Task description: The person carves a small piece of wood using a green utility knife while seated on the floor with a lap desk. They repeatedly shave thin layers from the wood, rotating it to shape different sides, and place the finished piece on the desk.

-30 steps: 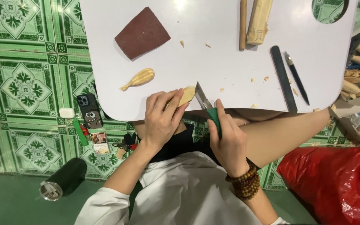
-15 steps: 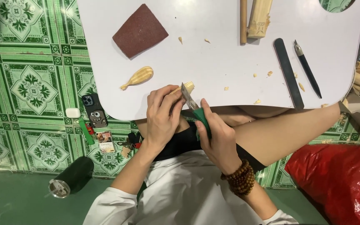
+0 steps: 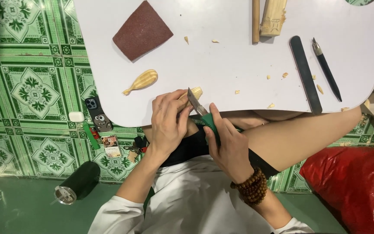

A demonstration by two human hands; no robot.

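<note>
Left hand (image 3: 168, 121) grips small pale wooden piece (image 3: 194, 92); right hand (image 3: 228, 145) clasps green-handled knife (image 3: 202, 113), blade apparently touching wood.

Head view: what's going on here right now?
A seated person is whittling at the edge of a white table. The left hand holds a small wood piece; the right hand grips a green-handled knife, blade against the wood. A carved wooden shape, sandpaper and chips lie on the table.
</note>
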